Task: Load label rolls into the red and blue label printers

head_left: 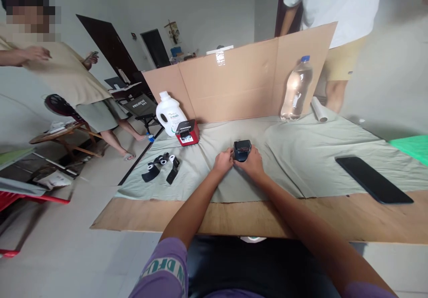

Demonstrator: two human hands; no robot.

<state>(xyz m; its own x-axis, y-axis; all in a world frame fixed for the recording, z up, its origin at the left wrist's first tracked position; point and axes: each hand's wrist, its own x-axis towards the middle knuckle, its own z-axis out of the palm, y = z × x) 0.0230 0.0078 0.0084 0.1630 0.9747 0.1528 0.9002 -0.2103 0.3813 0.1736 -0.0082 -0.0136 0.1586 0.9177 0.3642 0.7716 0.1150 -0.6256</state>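
A small black device (242,150), boxy and hard-shelled, sits near the middle of the pale green cloth (301,155) that covers the surface. Both hands are on it. The left hand (223,161) meets it from nine o'clock, fingertips pinched against its side. The right hand (253,162) wraps it from four o'clock, fingers curled round its right flank and near edge. The device looks rigid and light, probably smooth plastic that could slip under a loose grip, so its flat side walls seem the safest place to hold; the top face looks to carry an opening or lid that is better left unpressed.

At ten o'clock from the device stands a red and black gadget (187,132) of much the same size, with a white jug (170,113) just behind it. At nine o'clock, well apart, lie several black pieces with white rolls (161,165). At one o'clock a clear water bottle (296,88) stands upright before a folded cardboard screen (244,82), with a white paper roll (318,109) beside it. At three o'clock a dark phone (372,179) lies flat on the cloth. Past the screen stand two other people, one at far left (67,79) and one behind the bottle (337,8).
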